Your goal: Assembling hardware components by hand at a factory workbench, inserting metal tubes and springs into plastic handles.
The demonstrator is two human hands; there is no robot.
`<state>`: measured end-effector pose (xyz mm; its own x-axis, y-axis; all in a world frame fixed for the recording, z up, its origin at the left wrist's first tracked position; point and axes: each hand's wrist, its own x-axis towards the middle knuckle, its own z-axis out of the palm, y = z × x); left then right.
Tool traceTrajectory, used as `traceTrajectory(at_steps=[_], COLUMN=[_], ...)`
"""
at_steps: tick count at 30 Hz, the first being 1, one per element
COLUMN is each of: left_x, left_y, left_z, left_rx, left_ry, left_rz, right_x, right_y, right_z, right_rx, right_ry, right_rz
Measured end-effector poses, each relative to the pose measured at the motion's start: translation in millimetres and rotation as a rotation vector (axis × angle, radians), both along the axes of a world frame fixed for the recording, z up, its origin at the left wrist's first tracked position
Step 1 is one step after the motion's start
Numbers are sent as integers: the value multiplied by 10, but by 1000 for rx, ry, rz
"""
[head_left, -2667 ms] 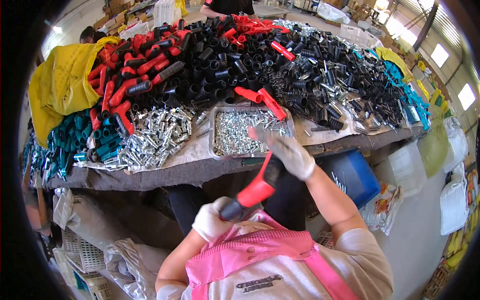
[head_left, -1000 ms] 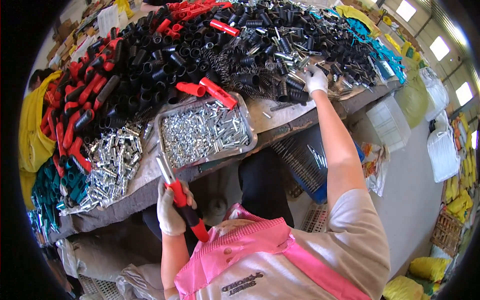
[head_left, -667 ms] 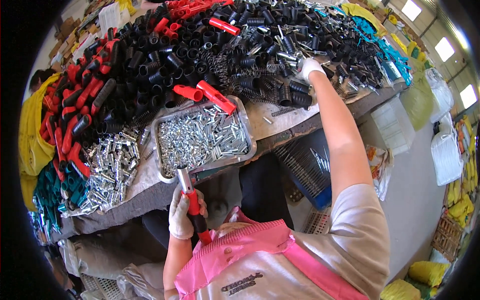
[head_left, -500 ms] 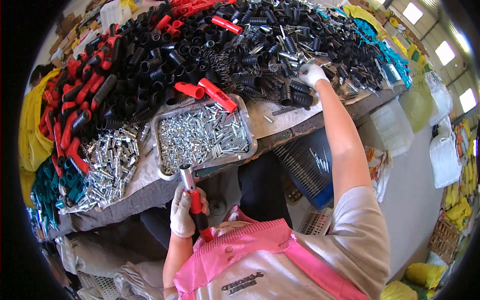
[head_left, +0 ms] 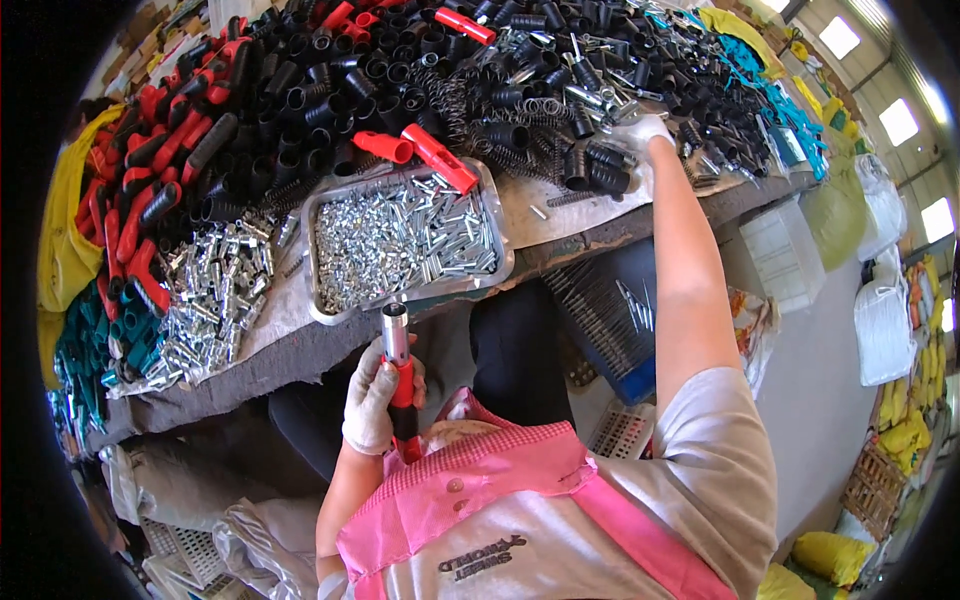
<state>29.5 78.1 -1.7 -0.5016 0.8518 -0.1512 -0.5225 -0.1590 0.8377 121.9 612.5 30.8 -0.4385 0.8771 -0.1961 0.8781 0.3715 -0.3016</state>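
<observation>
My gloved left hand (head_left: 370, 405) is wrapped round a red and black tool handle (head_left: 404, 390), held upright near my apron. A shiny metal tube (head_left: 396, 328) stands out of its top, with the open end up. Far to the right, my gloved right hand (head_left: 643, 132) reaches into the heap at silver metal parts (head_left: 597, 97) and black ribbed sleeves (head_left: 606, 168). Its fingers are blurred among the parts, so their grip does not show. Between the hands lies a metal tray (head_left: 508, 268) of small silver pins, with a red plastic handle piece (head_left: 440, 160) across its far rim.
Red and black handles (head_left: 180, 150) and silver fittings (head_left: 215, 300) are heaped on the left. Coil springs (head_left: 450, 105) lie mid-table. Below the table edge sits a blue bin (head_left: 635, 385) of thin rods. A clear plastic box (head_left: 785, 255) stands to the right.
My right hand has shifted slightly right and nearer within the metal parts. The left hand has raised the handle a little, and its tube has tipped slightly to the right.
</observation>
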Motion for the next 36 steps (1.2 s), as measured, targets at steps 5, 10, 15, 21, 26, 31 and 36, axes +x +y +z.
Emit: traceTrajectory(at_steps=[5,10,15,21,26,31,36], left_x=[1,4,-40,-100,-118,-57,-65], left_y=[47,124,116,29,79,81,84], left_z=[26,25,43,96,-90,-141,-204], left_rx=[12,-50,-10,-139,-137,-94,-65], left_ry=[5,122,119,424,829,95,95], left_rz=[-38,-134,-242,-314,-191,-130,-99], right_x=[394,110,84,119,129,36,-266], right_y=[-707,-2460,-3207,-3216,-3286,-1840,-1383], right_z=[-43,293,358,377,390,-84,-77], right_rx=[-260,-753,-563,-130,-399,476,459], right_ry=[1029,1526,1011,806,444,349,0], right_rz=[121,315,845,1281,781,228,216])
